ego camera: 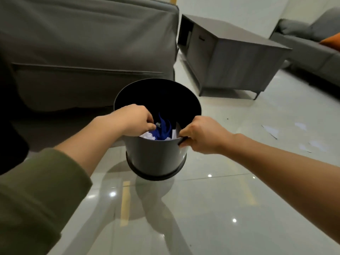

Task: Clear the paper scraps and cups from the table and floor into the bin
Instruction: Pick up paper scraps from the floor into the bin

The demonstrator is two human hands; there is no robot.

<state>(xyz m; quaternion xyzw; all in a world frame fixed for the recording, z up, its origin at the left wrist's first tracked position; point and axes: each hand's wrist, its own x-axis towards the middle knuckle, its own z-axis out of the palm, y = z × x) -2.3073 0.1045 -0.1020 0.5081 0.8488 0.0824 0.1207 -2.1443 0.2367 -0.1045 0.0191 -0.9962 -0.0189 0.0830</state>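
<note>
Bin (154,153) gripped by right hand (200,135); left hand (135,119) curled over paper scraps (161,132).

We reach both arms forward, forearms converging. Our left hand (136,119), its green sleeve (36,190) ending partway along the forearm, is turned palm down with the fingers curled and bunched at the tips; whether they pinch anything we cannot tell. Our right hand (200,134), forearm bare, grips the rim of the bin (154,153) between thumb and curled fingers.
</note>
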